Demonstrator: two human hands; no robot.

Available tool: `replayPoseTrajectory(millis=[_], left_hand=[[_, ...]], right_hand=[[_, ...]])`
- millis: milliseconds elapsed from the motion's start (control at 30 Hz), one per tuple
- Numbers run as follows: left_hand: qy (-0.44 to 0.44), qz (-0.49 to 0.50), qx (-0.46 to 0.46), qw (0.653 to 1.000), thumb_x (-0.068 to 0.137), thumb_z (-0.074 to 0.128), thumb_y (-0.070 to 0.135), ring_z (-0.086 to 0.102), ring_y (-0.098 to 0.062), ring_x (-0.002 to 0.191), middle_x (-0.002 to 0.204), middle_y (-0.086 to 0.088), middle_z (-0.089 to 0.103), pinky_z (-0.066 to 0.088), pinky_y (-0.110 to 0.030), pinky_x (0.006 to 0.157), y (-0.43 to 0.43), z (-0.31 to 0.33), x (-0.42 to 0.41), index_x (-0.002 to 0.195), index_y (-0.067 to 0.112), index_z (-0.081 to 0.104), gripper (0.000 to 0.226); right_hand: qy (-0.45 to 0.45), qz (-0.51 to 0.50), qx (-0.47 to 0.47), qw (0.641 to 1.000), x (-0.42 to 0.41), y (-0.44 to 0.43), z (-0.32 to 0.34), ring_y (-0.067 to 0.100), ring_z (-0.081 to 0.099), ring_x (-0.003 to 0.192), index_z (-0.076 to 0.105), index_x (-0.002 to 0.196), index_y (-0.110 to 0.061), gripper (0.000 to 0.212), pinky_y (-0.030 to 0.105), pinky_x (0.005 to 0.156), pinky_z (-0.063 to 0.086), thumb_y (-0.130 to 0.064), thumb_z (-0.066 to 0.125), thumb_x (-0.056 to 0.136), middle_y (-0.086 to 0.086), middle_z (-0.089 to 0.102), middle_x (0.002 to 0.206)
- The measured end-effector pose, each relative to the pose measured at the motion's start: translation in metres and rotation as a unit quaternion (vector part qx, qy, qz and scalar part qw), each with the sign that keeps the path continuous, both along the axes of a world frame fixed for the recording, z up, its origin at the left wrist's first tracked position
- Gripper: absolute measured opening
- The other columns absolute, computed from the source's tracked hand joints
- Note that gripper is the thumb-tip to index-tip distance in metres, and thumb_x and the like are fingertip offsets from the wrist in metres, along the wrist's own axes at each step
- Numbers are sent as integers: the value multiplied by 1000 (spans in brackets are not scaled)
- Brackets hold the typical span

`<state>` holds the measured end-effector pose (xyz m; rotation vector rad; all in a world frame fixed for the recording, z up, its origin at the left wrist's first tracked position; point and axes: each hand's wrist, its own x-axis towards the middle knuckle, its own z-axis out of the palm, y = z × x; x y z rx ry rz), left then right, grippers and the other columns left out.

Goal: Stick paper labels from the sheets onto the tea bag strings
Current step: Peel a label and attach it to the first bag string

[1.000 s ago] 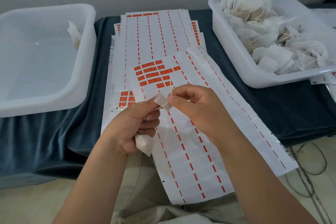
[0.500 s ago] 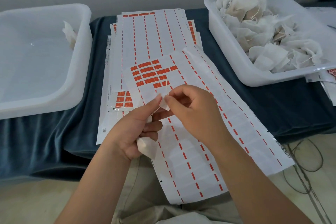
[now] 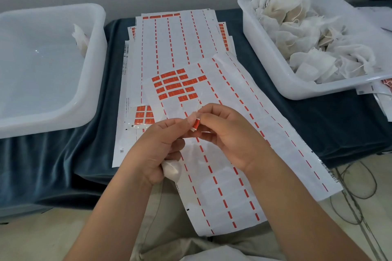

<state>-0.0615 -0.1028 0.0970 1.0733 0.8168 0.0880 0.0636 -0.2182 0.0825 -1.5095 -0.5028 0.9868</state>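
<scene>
Two hands work close together: the left hand (image 3: 157,148) grips the tea bag (image 3: 171,170) under its lower fingers and, with the right hand (image 3: 231,133), pinches the orange label (image 3: 196,124), which is best pressed flat and square around the string (image 3: 198,103) rising just beyond the fingertips, over the sheet (image 3: 233,95).

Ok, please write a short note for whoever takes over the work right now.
Left hand grips a white mesh tea bag in its palm; its fingertips and the right hand pinch a small orange paper label.
Top white backing sheet: few orange labels remain.
Done, it seems: one bag in the left white plastic tub.
Left: this label, then the heap of bags in the right white plastic tub.
</scene>
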Motion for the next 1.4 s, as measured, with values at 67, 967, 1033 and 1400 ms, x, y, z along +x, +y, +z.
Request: replayPoseTrajectory(millis=[67, 967, 1033, 1400], left_hand=[[-1, 0, 7, 1000, 54, 88, 52, 33, -8, 52, 77, -1, 72, 34, -18, 44, 1, -1, -1, 73, 25, 82, 34], [-70, 129, 265, 953, 95, 75, 36, 62, 3, 60, 78, 13, 76, 45, -13, 57, -11, -3, 0, 94, 41, 85, 11], [-69, 126, 276, 950, 97, 73, 37, 60, 2, 60, 85, 13, 78, 45, -17, 58, -12, -2, 1, 93, 45, 84, 14], [-76, 77, 344, 933, 100, 69, 43, 72, 4, 78, 91, 15, 81, 51, -19, 72, -9, 7, 9, 93, 36, 78, 13]], right_hand=[[25, 6, 8, 1000, 0, -1, 0, 19, 74, 103, 76, 91, -30, 19, 41, 103, 57, -29, 62, 103, -2, 77, 98], [-182, -77, 53, 979, -14, 0, 3, 1, 71, 94, 71, 92, -43, 10, 9, 77, 55, -49, 66, 97, -26, 74, 92], [-183, -76, 61, 978, -14, -1, 3, 2, 71, 97, 71, 95, -41, 6, 11, 80, 56, -46, 69, 96, -24, 74, 96], [-324, -84, 41, 941, -8, -4, 11, -6, 65, 99, 65, 101, -38, 2, 3, 79, 49, -40, 64, 101, -28, 69, 95]])
